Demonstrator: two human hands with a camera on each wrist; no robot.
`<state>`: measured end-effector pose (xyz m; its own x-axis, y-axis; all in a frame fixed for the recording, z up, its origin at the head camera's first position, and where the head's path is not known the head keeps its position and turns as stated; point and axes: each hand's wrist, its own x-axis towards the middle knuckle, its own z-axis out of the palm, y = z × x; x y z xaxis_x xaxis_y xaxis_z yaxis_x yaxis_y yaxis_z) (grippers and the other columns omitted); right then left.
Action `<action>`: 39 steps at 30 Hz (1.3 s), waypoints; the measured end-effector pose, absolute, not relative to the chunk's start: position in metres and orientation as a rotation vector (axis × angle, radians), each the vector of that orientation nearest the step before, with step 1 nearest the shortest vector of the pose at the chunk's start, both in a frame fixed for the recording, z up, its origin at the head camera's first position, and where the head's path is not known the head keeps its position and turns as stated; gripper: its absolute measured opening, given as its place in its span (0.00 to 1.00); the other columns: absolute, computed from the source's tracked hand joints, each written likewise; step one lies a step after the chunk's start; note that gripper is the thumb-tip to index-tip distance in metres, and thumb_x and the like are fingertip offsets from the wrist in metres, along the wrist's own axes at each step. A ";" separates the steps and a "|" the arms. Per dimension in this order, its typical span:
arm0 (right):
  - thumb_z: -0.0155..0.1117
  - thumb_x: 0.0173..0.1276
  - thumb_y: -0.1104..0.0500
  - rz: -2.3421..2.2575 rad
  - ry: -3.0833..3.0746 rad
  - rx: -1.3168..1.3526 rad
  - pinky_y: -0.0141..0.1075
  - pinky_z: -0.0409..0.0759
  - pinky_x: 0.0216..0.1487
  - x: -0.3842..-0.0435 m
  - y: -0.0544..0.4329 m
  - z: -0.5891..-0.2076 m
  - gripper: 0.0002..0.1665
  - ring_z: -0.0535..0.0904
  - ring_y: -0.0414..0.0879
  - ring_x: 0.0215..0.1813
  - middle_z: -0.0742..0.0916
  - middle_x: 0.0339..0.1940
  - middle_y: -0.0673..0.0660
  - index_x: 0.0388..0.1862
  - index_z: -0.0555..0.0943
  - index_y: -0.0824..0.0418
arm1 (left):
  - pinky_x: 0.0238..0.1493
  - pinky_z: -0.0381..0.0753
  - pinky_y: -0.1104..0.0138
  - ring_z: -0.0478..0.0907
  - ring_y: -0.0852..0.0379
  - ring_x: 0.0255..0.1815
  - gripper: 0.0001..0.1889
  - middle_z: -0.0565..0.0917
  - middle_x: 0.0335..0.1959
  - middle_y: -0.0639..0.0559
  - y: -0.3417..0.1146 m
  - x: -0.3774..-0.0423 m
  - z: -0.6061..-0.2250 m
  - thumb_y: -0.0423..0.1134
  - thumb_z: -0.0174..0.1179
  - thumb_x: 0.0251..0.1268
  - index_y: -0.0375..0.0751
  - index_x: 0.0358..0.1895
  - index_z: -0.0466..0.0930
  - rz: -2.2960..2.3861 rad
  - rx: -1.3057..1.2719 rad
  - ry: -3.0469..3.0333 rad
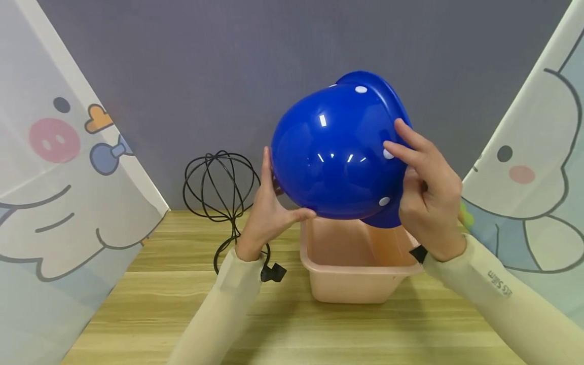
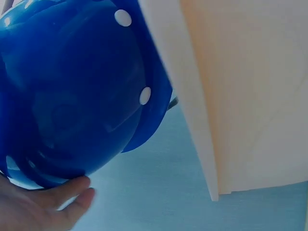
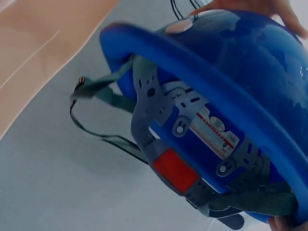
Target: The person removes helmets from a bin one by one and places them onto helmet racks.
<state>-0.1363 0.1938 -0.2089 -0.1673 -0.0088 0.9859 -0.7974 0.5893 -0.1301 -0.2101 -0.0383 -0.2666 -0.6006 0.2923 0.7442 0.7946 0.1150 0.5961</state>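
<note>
A glossy blue hard hat with white round studs is held up between both hands, tilted on its side. My left hand holds the crown from the left, thumb along the lower side and fingers behind it. At the brim side, my right hand grips the edge, with two fingers laid on the shell. The right wrist view looks into the hat: a grey suspension band, a red pad, a label and a dangling chin strap show there.
A pink plastic basin stands on the wood-grain table below the hat. To the left is a black wire stand shaped like an open globe. A grey wall rises behind, with cartoon-printed panels on both sides.
</note>
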 end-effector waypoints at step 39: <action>0.37 0.63 0.76 0.768 -1.779 0.644 0.45 0.64 0.64 -0.148 0.206 -0.215 0.33 0.69 0.51 0.64 0.75 0.64 0.55 0.67 0.69 0.63 | 0.57 0.71 0.53 0.64 0.49 0.64 0.62 0.60 0.69 0.42 -0.052 -0.183 -0.232 0.67 0.65 0.44 0.25 0.70 0.45 -1.429 -1.087 -1.623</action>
<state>-0.1484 0.2057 -0.2146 -0.3097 -0.0641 0.9487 -0.7346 0.6496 -0.1959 -0.1831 -0.0517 -0.2325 -0.3978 0.1377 0.9071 0.9172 0.0366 0.3967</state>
